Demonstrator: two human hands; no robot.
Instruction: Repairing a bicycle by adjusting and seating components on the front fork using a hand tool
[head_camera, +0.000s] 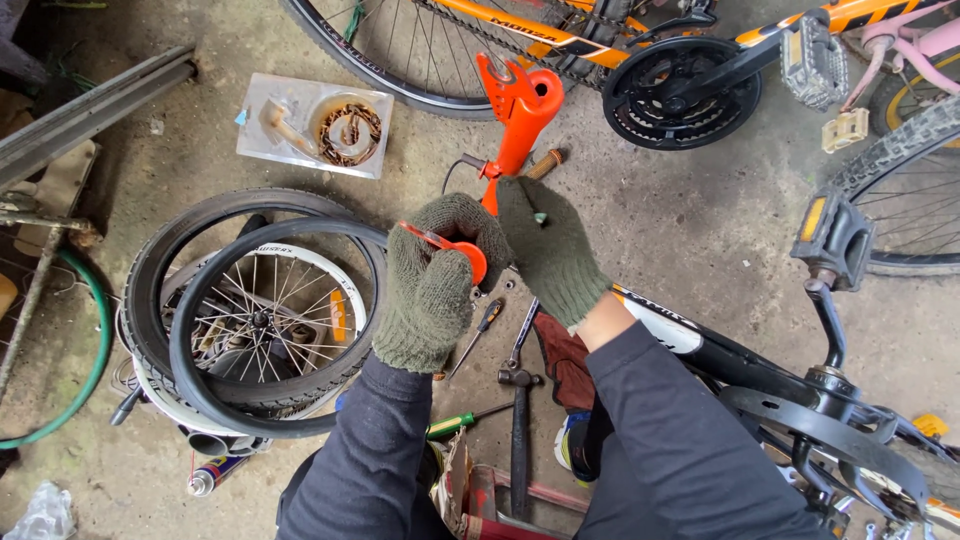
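An orange bicycle fork (520, 120), standing upright over the concrete floor (680, 220), is gripped at its lower end by the gloved right hand (552, 250), while a small orange-handled tool (455, 250) is pinched closed in the gloved left hand (432, 285). Through thick gloves the tool could be fumbled and dropped among the hammer (520, 420) and screwdrivers (478, 335) below, or the fork tipped against the black tyre (260, 310).

Gloved hands (490, 270) hide most of the orange pump's (520, 120) lower shaft.

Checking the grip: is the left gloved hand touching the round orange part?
Touching. The head view shows the left gloved hand wrapped around the round orange part, fingers overlapping it.
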